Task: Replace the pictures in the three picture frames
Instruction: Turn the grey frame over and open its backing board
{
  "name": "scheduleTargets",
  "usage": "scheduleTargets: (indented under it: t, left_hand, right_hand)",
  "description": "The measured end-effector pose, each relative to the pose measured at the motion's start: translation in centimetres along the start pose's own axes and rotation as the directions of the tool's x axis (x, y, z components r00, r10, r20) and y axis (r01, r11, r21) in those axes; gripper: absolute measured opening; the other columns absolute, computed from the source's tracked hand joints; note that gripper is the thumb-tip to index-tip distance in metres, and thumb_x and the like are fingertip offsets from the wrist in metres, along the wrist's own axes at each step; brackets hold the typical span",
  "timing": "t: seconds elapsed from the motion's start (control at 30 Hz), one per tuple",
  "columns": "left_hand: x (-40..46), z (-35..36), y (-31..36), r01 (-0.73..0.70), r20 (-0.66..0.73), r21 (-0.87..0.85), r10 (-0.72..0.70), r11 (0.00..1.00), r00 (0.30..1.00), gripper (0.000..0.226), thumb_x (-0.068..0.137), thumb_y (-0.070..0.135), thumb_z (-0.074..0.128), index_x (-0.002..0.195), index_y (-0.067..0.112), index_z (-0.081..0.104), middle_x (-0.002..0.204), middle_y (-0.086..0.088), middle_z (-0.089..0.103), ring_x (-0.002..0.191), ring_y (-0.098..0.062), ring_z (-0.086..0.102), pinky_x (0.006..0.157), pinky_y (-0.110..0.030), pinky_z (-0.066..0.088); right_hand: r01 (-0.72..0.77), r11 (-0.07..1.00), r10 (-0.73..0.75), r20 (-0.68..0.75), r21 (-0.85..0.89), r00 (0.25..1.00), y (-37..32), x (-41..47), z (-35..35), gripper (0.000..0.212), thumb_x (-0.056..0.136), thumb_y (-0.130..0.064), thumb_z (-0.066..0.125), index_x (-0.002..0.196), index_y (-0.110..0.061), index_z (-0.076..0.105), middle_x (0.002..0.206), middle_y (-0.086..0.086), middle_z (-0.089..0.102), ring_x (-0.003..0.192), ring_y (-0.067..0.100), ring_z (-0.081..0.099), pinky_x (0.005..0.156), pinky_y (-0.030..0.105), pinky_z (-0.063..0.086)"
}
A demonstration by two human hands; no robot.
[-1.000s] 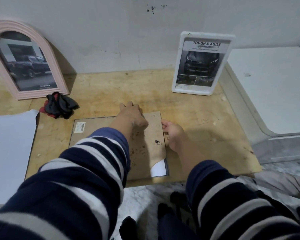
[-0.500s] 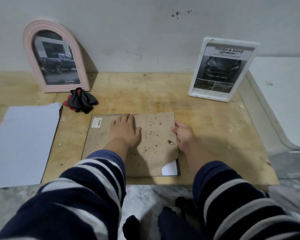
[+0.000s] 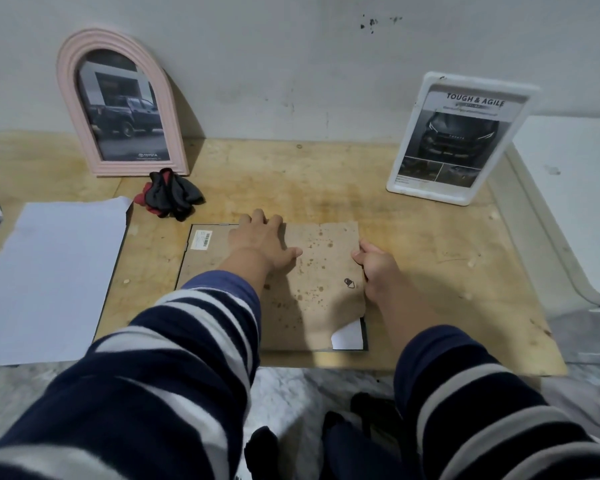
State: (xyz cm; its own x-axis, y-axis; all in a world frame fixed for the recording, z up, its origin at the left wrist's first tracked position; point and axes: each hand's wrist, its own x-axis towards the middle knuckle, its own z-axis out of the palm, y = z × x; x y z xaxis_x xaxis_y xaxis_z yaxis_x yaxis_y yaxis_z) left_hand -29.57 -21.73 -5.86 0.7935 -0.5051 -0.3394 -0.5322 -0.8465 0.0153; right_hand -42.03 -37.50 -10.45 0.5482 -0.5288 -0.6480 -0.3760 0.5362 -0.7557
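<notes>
A black-edged picture frame (image 3: pixel 201 271) lies face down on the wooden board, its stained brown backing board (image 3: pixel 323 271) on top with a small hanger. White paper (image 3: pixel 349 337) shows at the torn near right corner. My left hand (image 3: pixel 262 242) presses flat on the backing, fingers reaching its far edge. My right hand (image 3: pixel 373 268) curls its fingers round the frame's right edge. A pink arched frame (image 3: pixel 66 98) with a truck picture leans on the wall at far left. A white frame (image 3: pixel 458 199) with a "Tough & Agile" car picture leans at far right.
A large white sheet (image 3: pixel 56 275) lies on the left over a dark edge. Red and black gloves (image 3: pixel 170 195) are bunched near the pink frame. A white rounded panel (image 3: pixel 575 209) borders the wooden board (image 3: pixel 430 271) on the right. Marble floor (image 3: pixel 291 393) lies in front.
The view has shifted, showing more of the left side. My left hand slid back toward the backing's far edge. My right hand stays on the frame's right edge.
</notes>
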Motion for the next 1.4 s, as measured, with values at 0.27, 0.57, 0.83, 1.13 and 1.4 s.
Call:
scheduleTargets:
  t: [0.27, 0.57, 0.83, 1.13, 1.4]
  left_hand:
    - [0.0, 0.0, 0.7, -0.019, 0.017, -0.054, 0.02, 0.998, 1.0, 0.068, 0.086, 0.064, 0.049, 0.142, 0.03, 0.032, 0.141, -0.008, 0.031, 0.127, -0.04, 0.029, 0.1, -0.045, 0.037]
    - [1.6, -2.0, 1.1, 0.067, 0.124, -0.231, -0.04, 0.971, 0.992, 0.058, 0.066, 0.049, 0.078, 0.106, 0.029, 0.04, 0.12, -0.004, 0.018, 0.118, -0.031, 0.02, 0.098, -0.049, 0.041]
    - [2.0, -1.8, 1.2, 0.073, 0.104, -0.25, -0.048, 0.965, 0.993, 0.061, 0.064, 0.045, 0.078, 0.112, 0.025, 0.045, 0.12, -0.004, 0.018, 0.118, -0.03, 0.02, 0.097, -0.05, 0.042]
    - [0.9, -0.5, 0.1, -0.006, -0.017, -0.286, 0.001, 0.958, 1.0, 0.066, 0.071, 0.059, 0.068, 0.123, 0.027, 0.043, 0.124, -0.003, 0.023, 0.119, -0.027, 0.024, 0.098, -0.046, 0.042]
    - [-1.5, 3.2, -6.4, 0.095, -0.096, -0.084, -0.103, 0.992, 0.99, 0.068, 0.099, 0.055, 0.018, 0.154, 0.017, 0.008, 0.16, -0.003, 0.01, 0.147, -0.025, 0.007, 0.119, -0.05, 0.008]
  right_hand:
    - [-0.009, 1.0, 0.007, -0.052, -0.029, 0.999, 0.0, 0.1, 0.4, 0.045, 0.096, -0.001, 0.048, 0.139, -0.014, 0.05, 0.134, 0.007, 0.058, 0.113, 0.028, 0.061, 0.097, 0.045, 0.05]
    - [0.029, 0.986, -0.06, -0.186, -0.164, 0.981, -0.6, -1.2, 1.5, 0.057, 0.092, -0.001, 0.045, 0.143, -0.026, 0.045, 0.135, 0.009, 0.054, 0.086, 0.023, 0.062, 0.068, 0.028, 0.053]
    - [0.331, -0.034, -0.473, 0.307, -0.943, 0.826, -3.1, -1.4, 5.5, 0.058, 0.086, -0.011, 0.045, 0.138, -0.037, 0.048, 0.146, -0.005, 0.039, 0.135, 0.017, 0.031, 0.108, 0.041, 0.018]
    - [0.33, 0.079, -0.298, 0.293, -0.941, 0.908, -4.7, 0.0, 7.4, 0.042, 0.093, -0.008, 0.036, 0.115, -0.036, 0.059, 0.138, 0.002, 0.043, 0.132, 0.025, 0.026, 0.102, 0.04, 0.021]
    - [0.3, 0.187, -0.326, 0.229, -0.935, 0.917, -4.0, 0.3, 7.8, 0.057, 0.08, 0.008, 0.033, 0.101, -0.039, 0.058, 0.143, 0.001, 0.038, 0.138, 0.026, 0.015, 0.104, 0.038, 0.015]
